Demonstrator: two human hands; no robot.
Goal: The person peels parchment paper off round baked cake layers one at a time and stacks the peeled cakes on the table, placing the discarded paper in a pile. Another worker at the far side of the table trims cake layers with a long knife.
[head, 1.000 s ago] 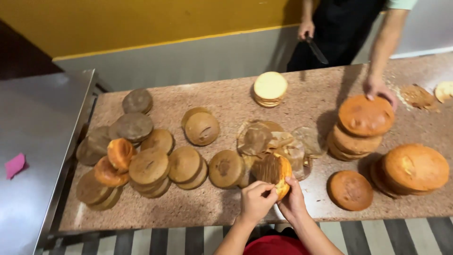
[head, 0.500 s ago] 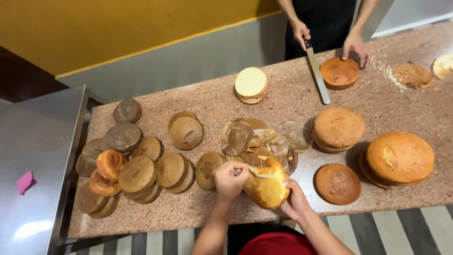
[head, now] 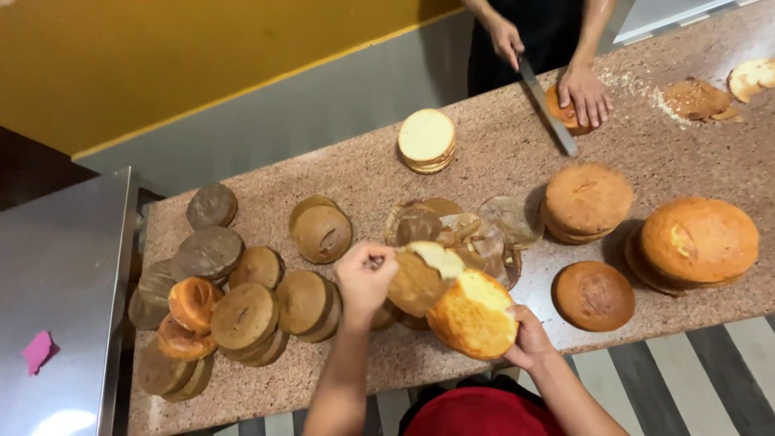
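My right hand (head: 529, 337) holds a round golden cake (head: 474, 315) tilted up above the near edge of the speckled counter (head: 500, 157). My left hand (head: 365, 278) pinches a brown paper liner (head: 418, 278) that is peeling off the cake's underside. Behind them lies a pile of peeled paper liners (head: 468, 226).
Many round brown cakes (head: 242, 315) lie stacked at the left. Larger golden cakes (head: 699, 241) sit at the right, a pale sliced stack (head: 426, 139) at the back. Across the counter another person presses a cake (head: 565, 109) with one hand and holds a long knife (head: 547, 105).
I have lifted the cake higher and pulled the paper liner further off to the left. The other person has moved the knife onto the small cake and put a hand on it.
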